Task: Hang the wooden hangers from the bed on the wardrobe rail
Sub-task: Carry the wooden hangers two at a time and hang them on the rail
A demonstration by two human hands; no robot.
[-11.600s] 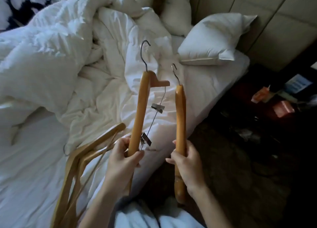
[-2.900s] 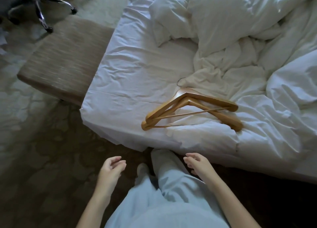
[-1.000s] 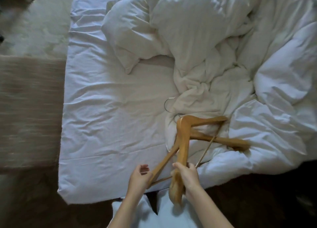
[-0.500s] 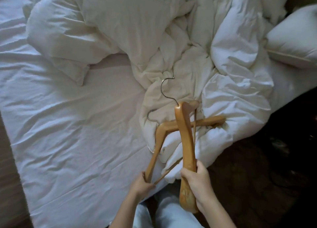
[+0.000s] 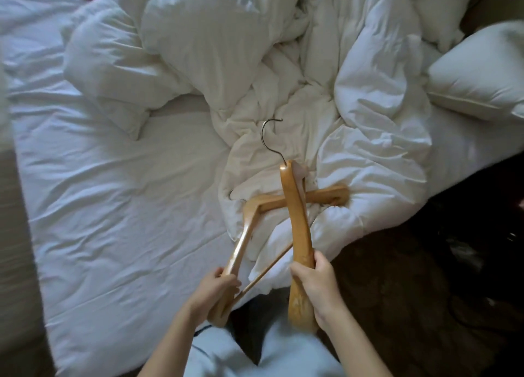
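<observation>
- The left hand (image 5: 211, 287) is the left grip, fingers wrapped around the lower arm of the flat hanger (image 5: 249, 226), whose far arm rests on the duvet (image 5: 377, 161) ahead and to the right of it.
- The right hand (image 5: 313, 284) is the right grip, fist pressed together around the upright hanger (image 5: 296, 215), which rises ahead of it, steel hook (image 5: 270, 137) at the top.
- Risk, as I judge it: the two hangers cross just ahead of the grips, so lifting them together may tangle them, or the thin bar (image 5: 268, 269) between the grips may snag.
- The flat hanger's hook is mostly buried in duvet folds; it could catch fabric.
- The wardrobe rail is out of view; both hangers' lower ends blur against the person's clothing.
</observation>
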